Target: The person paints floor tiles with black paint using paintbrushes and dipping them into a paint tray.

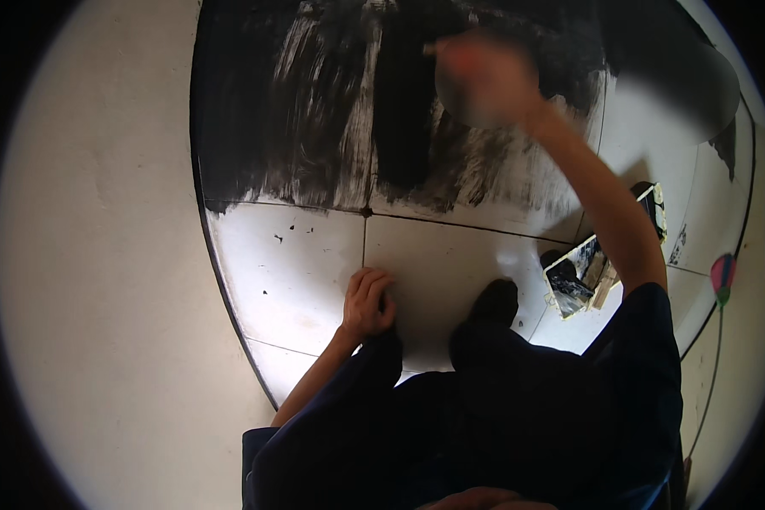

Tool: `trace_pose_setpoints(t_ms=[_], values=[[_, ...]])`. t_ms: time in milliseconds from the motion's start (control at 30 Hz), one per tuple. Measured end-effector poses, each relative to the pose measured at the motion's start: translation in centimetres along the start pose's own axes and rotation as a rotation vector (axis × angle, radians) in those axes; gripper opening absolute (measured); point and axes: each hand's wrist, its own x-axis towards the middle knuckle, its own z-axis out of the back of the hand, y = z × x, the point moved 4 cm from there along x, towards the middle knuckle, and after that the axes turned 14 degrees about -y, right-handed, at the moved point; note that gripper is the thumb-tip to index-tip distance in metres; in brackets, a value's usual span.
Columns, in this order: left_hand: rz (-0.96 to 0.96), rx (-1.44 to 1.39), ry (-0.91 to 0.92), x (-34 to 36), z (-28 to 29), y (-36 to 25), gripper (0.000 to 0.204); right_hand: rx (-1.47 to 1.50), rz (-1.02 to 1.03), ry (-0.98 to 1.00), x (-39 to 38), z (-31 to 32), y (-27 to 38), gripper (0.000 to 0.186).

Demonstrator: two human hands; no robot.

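Observation:
Black paint-like coating [238, 110] covers the far floor, streaky toward its near edge, with pale tile showing through. Over it my right hand [501, 85] reaches out, smeared by a blur. It seems closed round something reddish, whose kind I cannot make out. My left hand [368, 302] rests at my knee, fingers loosely bent and holding nothing. Beside my right forearm lies a cut-open rectangular container [561, 289] with a pale yellow rim. Black residue coats its inside, and a wooden strip [604, 283] lies in it.
White floor tiles [285, 272] with dark joints and black specks lie nearest me. My dark shoe [496, 299] stands on them. Pale walls [102, 238] rise on both sides. A long thin rod with a pink and green head [722, 279] leans at the right.

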Motion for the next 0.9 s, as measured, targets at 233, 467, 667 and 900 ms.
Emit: trace_pose_setpoints(t_ms=[233,467,667,900], values=[[0.000,-0.019,0.005,-0.6,-0.3,0.6,0.041,0.226,-0.188,0.465,-13.8,1.3,9.8,0.040],[-0.046,0.012,0.019,-0.2,-0.4,0.0,0.038,-0.099,-0.036,-0.080,0.7,4.9,-3.2,0.019],[-0.030,0.016,-0.005,-0.4,0.1,-0.1,0.039,-0.107,0.098,0.060,-3.0,3.7,-0.6,0.036],[-0.013,0.011,0.001,-0.4,-0.4,0.5,0.039,0.305,-0.264,0.399,-15.7,4.1,9.8,0.041]])
